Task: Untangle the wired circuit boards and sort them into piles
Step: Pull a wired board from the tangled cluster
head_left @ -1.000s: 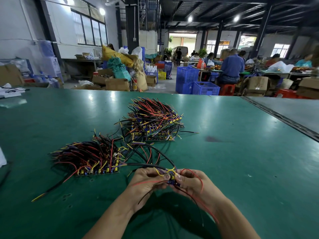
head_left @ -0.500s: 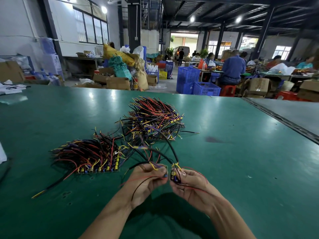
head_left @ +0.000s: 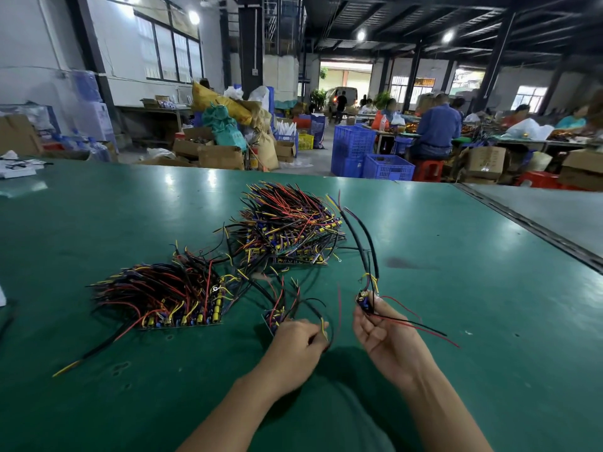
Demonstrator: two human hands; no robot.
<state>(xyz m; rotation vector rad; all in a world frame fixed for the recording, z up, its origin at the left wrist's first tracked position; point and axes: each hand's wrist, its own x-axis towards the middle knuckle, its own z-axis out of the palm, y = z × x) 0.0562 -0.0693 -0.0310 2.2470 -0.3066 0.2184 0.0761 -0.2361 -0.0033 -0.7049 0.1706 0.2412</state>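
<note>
Two heaps of wired circuit boards lie on the green table [head_left: 456, 321]: a near left pile [head_left: 163, 295] with its boards lined up along the front, and a farther middle pile [head_left: 290, 223]. My right hand [head_left: 385, 334] pinches one small board [head_left: 363, 300] lifted off the table, its black, red and yellow wires sticking up and trailing right. My left hand [head_left: 293, 347] grips the wires of another small board [head_left: 272, 318] that lies low by the table, just right of the near pile.
A metal seam [head_left: 528, 226] runs along the table's right side. Papers [head_left: 16, 168] lie at the far left edge. Beyond the table stand blue crates [head_left: 368, 158], cardboard boxes and seated workers.
My hands have drawn apart, each taking one board. The right hand's board has come free of the tangle and risen, its wires swinging up to the right.
</note>
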